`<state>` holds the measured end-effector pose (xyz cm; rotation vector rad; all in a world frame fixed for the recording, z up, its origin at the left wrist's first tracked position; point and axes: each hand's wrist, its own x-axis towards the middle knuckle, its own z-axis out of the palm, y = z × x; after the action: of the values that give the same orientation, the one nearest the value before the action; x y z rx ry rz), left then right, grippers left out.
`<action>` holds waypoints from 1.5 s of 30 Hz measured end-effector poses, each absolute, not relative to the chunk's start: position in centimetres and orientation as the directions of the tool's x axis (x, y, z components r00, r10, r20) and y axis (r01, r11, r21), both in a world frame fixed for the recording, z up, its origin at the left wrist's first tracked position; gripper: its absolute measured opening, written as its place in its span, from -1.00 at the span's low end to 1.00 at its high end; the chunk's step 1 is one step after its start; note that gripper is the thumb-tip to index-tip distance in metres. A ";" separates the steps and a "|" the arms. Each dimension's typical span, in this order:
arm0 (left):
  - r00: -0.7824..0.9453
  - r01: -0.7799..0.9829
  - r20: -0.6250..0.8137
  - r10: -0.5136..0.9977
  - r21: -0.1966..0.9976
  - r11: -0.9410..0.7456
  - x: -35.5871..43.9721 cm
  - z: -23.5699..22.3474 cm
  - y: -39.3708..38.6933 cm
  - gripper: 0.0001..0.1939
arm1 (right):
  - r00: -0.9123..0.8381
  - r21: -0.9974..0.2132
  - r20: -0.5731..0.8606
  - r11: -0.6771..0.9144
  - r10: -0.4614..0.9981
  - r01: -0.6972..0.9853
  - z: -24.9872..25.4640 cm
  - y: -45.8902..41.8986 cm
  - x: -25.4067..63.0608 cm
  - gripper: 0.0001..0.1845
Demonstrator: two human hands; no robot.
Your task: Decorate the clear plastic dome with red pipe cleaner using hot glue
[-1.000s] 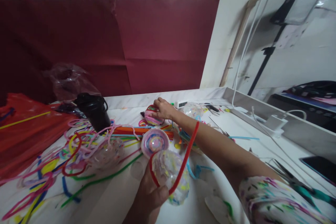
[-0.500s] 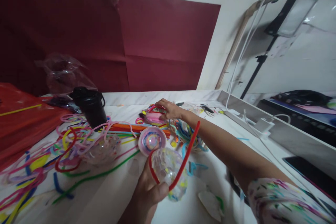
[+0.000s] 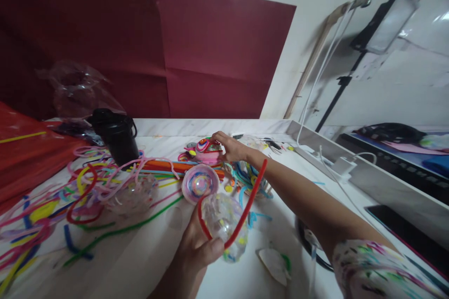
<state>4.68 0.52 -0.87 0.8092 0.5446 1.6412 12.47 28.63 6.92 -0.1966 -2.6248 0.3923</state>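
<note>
- The left hand [image 3: 196, 247] holds a clear, rounded plastic shell [image 3: 220, 217] flecked with yellow and blue, low in the middle of the view; its fingers are closed round the shell's left side, thumb over the near face.
- A fuzzy red pipe cleaner [image 3: 250, 201], bent into a V, is pinned by that thumb: 1 arm runs along the shell's left side, the other slants up to the right past its rim.
- The right hand [image 3: 231, 148] reaches farther across the white tabletop [image 3: 133, 261], fingers curved at the right edge of a round pink craft piece [image 3: 207, 158]; whether they grip it, I cannot tell.
- Between the 2 hands sits a shallow pink bowl [image 3: 188, 191] with multicoloured rings inside, just behind the shell.
- Left of the bowl lie a bundle of orange pipe cleaners [image 3: 164, 166], a second clear plastic shell [image 3: 136, 194] and a loose tangle of pink, yellow and red pipe cleaners [image 3: 93, 191].
- A lidded black cup [image 3: 121, 142] stands behind the tangle, leaning slightly.
- Under the right forearm lies a bunch of pale blue and multicoloured strands [image 3: 243, 173].
- At the far right lies a black phone [image 3: 403, 229].
</note>
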 end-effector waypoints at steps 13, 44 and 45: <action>-0.063 -0.609 0.158 0.985 0.776 -0.163 5.1 2.9 -1.4 -0.24 | -0.793 -0.330 0.493 0.920 0.359 0.211 6.2 27.4 12.7 -0.69; -0.038 -0.630 0.163 0.986 0.762 -0.151 5.0 3.0 -1.6 -0.19 | -0.646 -0.473 0.524 0.820 0.556 0.322 6.1 26.4 10.7 -0.75; -0.039 -0.632 0.170 0.985 0.759 -0.156 5.0 3.0 -1.5 -0.18 | -0.646 -0.474 0.523 0.819 0.556 0.322 6.1 26.4 10.8 -0.75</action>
<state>5.03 -1.53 3.00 0.8100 0.5852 1.5664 10.76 26.41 6.05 -0.6408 -2.3173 0.4475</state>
